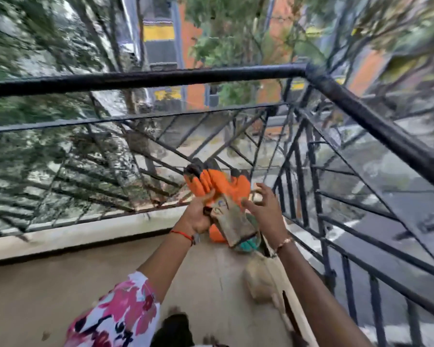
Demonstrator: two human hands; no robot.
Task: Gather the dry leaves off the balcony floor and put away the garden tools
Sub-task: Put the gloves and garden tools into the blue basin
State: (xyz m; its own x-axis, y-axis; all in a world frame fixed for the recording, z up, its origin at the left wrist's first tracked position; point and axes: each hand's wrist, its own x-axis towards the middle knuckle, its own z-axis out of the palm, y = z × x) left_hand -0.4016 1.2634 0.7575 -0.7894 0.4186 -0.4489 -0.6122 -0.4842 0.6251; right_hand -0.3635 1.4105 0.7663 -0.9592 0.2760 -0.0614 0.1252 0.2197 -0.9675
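In the head view, at the centre of the frame, a pair of orange garden gloves (221, 186) is held by the left grip (196, 217), its fingers curled round them, above the balcony floor (60, 284) near the railing (161, 77) corner. The right grip (262, 209) is spread, holding nothing, just beside the gloves. What looks like a dry leaf (45, 335) is seen at lower left. The gloves are judged not yet put away. How far the leaf gathering has gone cannot be told through the blur.

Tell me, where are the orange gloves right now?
In the head view, the orange gloves sit mid-frame, gripped by the left hand, with the right hand open just to their right, in front of the black railing.
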